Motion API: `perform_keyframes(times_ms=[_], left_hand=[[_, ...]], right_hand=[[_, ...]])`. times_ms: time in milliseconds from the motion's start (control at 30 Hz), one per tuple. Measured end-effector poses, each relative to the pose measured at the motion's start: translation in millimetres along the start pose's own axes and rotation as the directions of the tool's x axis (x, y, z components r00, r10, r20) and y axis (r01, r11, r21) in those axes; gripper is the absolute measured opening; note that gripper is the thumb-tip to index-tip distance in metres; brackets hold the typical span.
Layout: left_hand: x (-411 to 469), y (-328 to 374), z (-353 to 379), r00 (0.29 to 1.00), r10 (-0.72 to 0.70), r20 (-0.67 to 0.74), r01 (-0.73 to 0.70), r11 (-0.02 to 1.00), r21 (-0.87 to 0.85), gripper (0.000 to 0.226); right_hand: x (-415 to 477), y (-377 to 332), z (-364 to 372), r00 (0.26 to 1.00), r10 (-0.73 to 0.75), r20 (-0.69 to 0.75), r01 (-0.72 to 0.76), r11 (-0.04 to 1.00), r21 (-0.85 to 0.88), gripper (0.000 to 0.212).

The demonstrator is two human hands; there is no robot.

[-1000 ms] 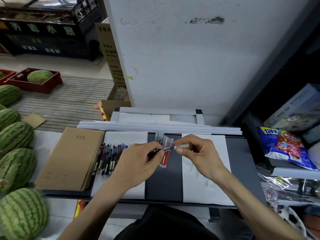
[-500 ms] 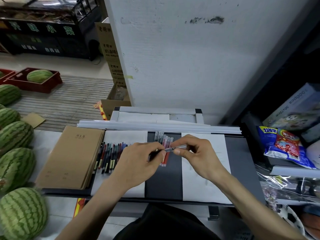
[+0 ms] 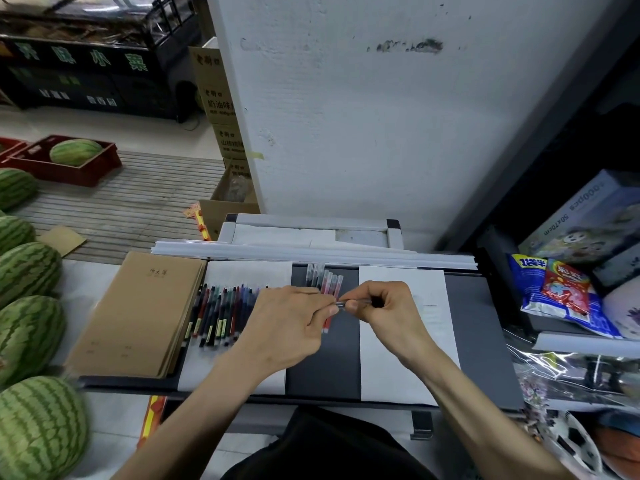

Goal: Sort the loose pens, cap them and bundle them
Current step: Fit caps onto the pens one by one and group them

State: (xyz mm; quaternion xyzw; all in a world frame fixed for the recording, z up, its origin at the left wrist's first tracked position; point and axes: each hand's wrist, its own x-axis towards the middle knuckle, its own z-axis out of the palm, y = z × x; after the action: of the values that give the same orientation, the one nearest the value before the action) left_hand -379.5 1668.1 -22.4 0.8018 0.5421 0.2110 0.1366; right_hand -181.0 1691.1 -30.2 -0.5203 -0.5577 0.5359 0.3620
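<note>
Pinching one pen [image 3: 341, 304] from both ends, the fingers [image 3: 331, 309] of the left hand [image 3: 287, 327] and the fingers [image 3: 352, 305] of the right hand [image 3: 384, 313] were curled tight around it. The fingertips nearly met, so only a short stretch of the pen showed in the gap, lying crosswise. Whether its cap was fully seated could not be told. Both hands hovered over the dark middle strip of the tabletop [image 3: 325, 362].

Just behind the fingertips lay a short row of capped pens [image 3: 328, 284], side by side and pointing away from the person, some red and some clear; the near ends of the red ones showed below the left fingers. To the left, partly hidden under the left hand, a longer row of loose pens [image 3: 218, 313] in mixed dark colours lay on a white sheet [image 3: 249, 275]. A second white sheet [image 3: 405, 358] lay under the right wrist.

Further left, touching the edge of the loose row, sat a stack of brown notebooks [image 3: 138, 313]. Beyond the tabletop's left side were several watermelons [image 3: 27, 271], one more in a red crate [image 3: 83, 171]. On a shelf to the right lay a blue snack bag [image 3: 550, 292] beside a printed box [image 3: 585, 216].
</note>
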Motion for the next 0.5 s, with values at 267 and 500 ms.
perform_keyframes(times_ms=[267, 500], left_hand=[[-4, 5, 27, 0.986, -0.156, 0.053, 0.165, 0.923, -0.349, 0.025], [-21, -5, 60, 0.961, -0.195, 0.194, 0.255, 0.895, -0.365, 0.018]], right_hand=[[-12, 20, 9, 0.956, 0.280, 0.088, -0.283, 0.802, 0.527, 0.005], [-13, 46, 24, 0.910, 0.412, 0.041, -0.391, 0.823, 0.412, 0.014]])
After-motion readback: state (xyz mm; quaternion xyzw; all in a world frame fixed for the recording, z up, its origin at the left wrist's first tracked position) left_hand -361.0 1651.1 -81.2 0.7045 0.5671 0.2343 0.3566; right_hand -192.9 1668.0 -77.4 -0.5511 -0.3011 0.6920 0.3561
